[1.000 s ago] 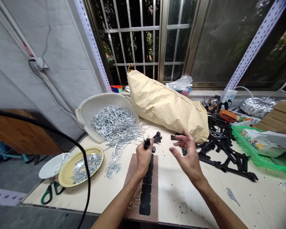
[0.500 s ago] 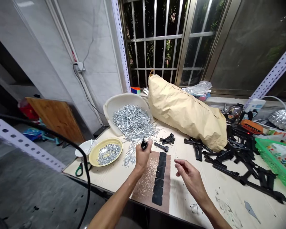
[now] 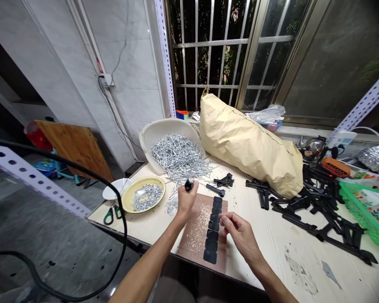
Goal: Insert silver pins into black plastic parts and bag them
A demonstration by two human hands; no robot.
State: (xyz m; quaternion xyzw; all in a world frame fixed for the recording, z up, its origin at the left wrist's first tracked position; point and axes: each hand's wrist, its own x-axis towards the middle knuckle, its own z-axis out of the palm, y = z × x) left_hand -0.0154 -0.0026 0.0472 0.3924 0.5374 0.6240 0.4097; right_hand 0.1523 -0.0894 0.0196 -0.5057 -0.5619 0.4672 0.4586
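Observation:
My left hand (image 3: 186, 201) is closed around a small black part (image 3: 188, 185), whose end sticks up above the fist. A brown board (image 3: 194, 244) lies below it, dotted with pale specks. Along the board runs a row of black rounded pieces (image 3: 212, 235). My right hand (image 3: 236, 230) is at the right edge of that row, thumb and forefinger pinched together; anything between them is too small to make out. Thin metal pins (image 3: 177, 155) fill a tilted white basin (image 3: 148, 139) and spill toward my left hand.
A yellow plate (image 3: 126, 200) of small metal bits stands at the left, beside green-handled scissors (image 3: 108, 216). Behind lies a large tan sack (image 3: 246, 143). Black plastic parts (image 3: 303, 206) and a green basket (image 3: 350, 198) are at the right.
My right hand has moved left to the row of black pieces, and its fingers have come together. My left hand still grips the black part, now turned a little. The view has shifted slightly.

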